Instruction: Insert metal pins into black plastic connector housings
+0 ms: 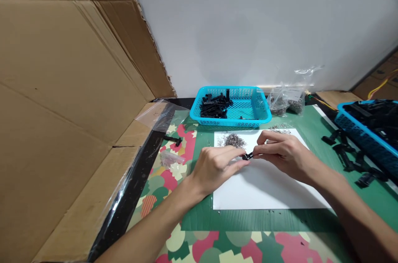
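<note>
Held black part [248, 157] just above white sheet [258, 190], grasped between fingertips of left hand [214, 164] at one end and right hand [284, 151] at other, probably for steadiness. Kept metal bits [235, 140] heaped near sheet's far edge, likely for short reach and easy sighting against white. Set blue basket [230, 122] behind sheet, perhaps to leave room for both forearms. Scattered loose black pieces [345, 157] on counter [317, 140] beside right basket [367, 136], seemingly within reach.
</note>
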A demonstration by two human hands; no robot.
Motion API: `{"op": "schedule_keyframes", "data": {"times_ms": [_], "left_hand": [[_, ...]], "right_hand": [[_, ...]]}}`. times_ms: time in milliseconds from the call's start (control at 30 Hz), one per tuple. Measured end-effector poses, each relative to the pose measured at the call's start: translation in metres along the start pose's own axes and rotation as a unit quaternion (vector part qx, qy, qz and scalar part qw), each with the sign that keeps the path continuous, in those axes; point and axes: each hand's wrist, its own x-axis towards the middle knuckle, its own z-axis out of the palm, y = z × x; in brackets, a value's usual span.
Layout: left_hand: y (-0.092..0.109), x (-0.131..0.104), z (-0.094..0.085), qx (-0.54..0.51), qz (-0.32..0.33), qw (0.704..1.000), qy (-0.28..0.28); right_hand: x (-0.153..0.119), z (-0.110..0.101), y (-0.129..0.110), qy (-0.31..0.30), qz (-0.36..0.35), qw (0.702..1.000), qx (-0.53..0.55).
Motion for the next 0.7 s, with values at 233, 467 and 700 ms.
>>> {"op": "schedule_keyframes", "data": {"times_ms": [233,467,700], "left_hand": [[0.006,-0.003,0.005,-0.003,-0.026,0.999,-0.036],[0.015,-0.005,0.011,-0.003,-0.004,0.995,-0.103],[0.020,-0.007,0.013,0.011,-0.028,0.991,-0.127]], "right_hand": [[0.000,-0.007,-0.003,0.067,0.067,0.995,0.034],[-0.001,0.001,-0.013,0.177,0.124,0.951,0.221],[0.004,0.024,-0.019,0.124,0.218,0.944,0.213]]}}
